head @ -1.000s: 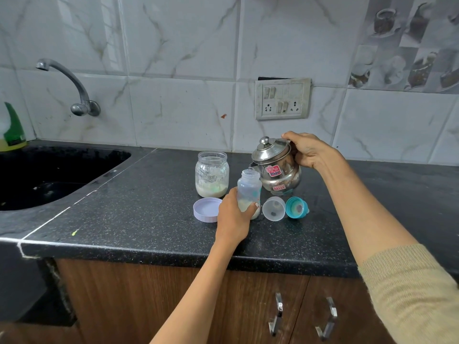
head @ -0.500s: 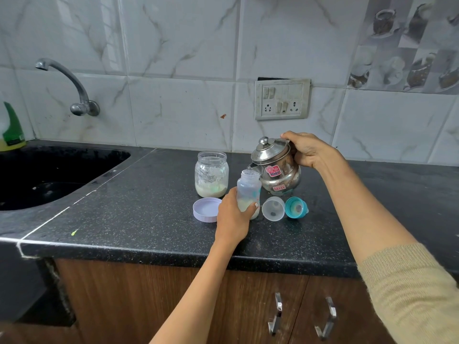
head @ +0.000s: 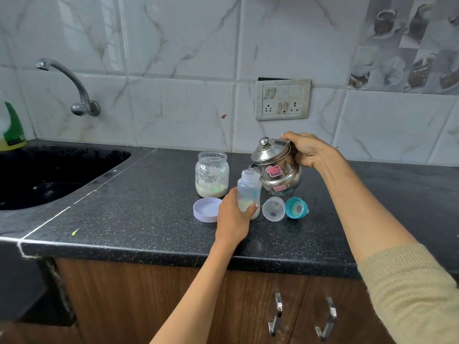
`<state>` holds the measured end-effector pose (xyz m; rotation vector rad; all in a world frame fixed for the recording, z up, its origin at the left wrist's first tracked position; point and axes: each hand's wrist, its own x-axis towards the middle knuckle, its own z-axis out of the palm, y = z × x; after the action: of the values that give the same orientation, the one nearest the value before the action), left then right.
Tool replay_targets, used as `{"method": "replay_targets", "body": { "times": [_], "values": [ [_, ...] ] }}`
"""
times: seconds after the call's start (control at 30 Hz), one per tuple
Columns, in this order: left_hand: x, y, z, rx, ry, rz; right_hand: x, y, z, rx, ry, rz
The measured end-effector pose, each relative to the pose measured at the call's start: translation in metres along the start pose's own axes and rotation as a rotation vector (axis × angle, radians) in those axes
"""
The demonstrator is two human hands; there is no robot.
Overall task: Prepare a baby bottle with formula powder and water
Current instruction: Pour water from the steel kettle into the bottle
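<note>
A small clear bottle [head: 249, 192] stands upright on the black speckled worktop [head: 139, 209], uncapped, with pale liquid or powder lying in its lower part. The left hand [head: 232, 217] wraps round its base from the near side, thumb across the front. Just behind and to the right, a steel kettle [head: 277, 167] with its lid on is tipped toward the bottle, its spout at the bottle's mouth; whether water is running cannot be made out. The right hand [head: 306, 151] grips the kettle at its far right side, fingers curled over the top edge, and the handle itself is hidden by the hand. A beige sleeve [head: 409, 289] covers that forearm near the lower right corner.

Left of the bottle stands an open glass jar [head: 211, 175] with cream-coloured powder at the bottom and streaks up its walls. The jar's pale lilac lid [head: 206, 209] lies flat, inside up, in front of it, touching the left hand. To the right of the bottle a clear cap [head: 273, 209] lies on its side, and a teal ring [head: 295, 207] lies just beside it.

Further left the worktop drops into a black sink [head: 49, 175], with a curved steel tap [head: 72, 88] on the marble-tiled wall and a green-topped bottle [head: 12, 130] at the frame's edge. A switch plate [head: 283, 99] sits on the wall above the kettle. Wooden cupboard doors with metal handles [head: 301, 314] run below the worktop.
</note>
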<state>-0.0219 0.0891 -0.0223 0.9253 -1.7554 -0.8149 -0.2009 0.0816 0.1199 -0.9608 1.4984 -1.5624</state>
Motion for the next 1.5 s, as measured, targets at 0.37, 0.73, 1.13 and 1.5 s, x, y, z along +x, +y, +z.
{"method": "replay_targets", "body": {
  "times": [0.37,0.73,1.13,1.5],
  "values": [
    [-0.0010,0.0017,-0.0012,0.010,-0.003,0.005,-0.0026,-0.0010,0.0025,0.003,-0.008,-0.009],
    [-0.0010,0.0026,-0.0015,0.009,-0.007,-0.006,-0.0044,-0.0019,0.0032,0.006,-0.015,-0.005],
    [-0.0014,0.0034,-0.0023,0.004,-0.010,-0.009,-0.0028,-0.0021,0.0020,-0.005,-0.020,-0.004],
    [-0.0023,0.0048,-0.0025,0.003,-0.010,-0.005,-0.0015,-0.0020,0.0021,-0.010,0.000,-0.008]
  ]
}}
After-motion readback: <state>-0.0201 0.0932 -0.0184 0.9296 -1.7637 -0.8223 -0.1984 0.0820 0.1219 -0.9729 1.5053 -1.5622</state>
